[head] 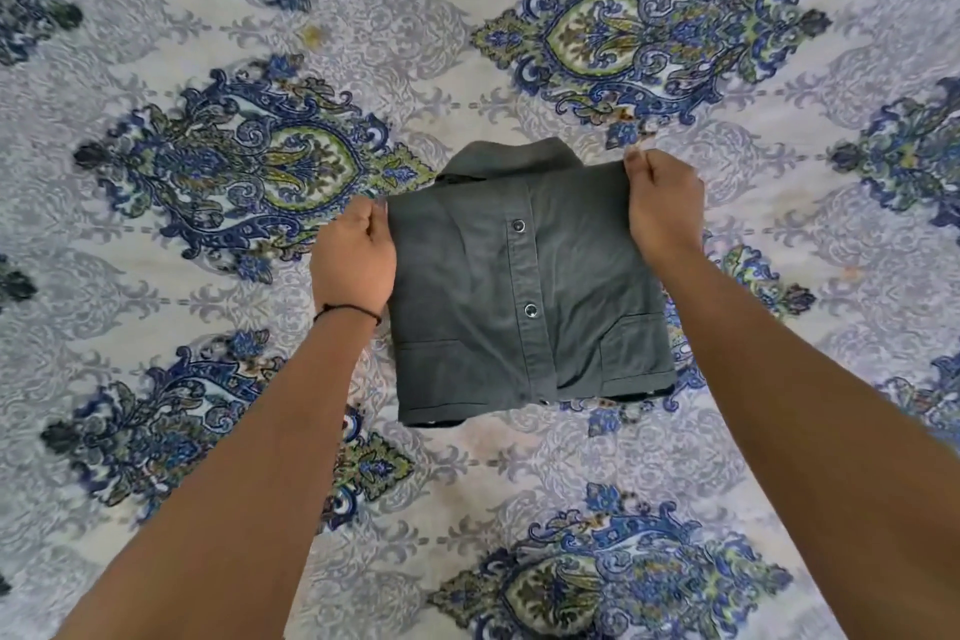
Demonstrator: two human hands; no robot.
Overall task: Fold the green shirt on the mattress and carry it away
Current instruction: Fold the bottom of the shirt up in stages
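The green shirt (524,286) lies folded into a compact rectangle on the mattress (467,509), which has a white sheet patterned in blue and green. Its collar pokes out at the far edge, and the button placket with two snaps runs down the middle. My left hand (356,257) pinches the folded layer's far left corner. My right hand (657,203) pinches the far right corner. Both hold that top edge just above the collar.
The patterned sheet spreads in every direction around the shirt. A thin black band circles my left wrist (345,312). A small yellowish stain (311,34) marks the sheet at the far left.
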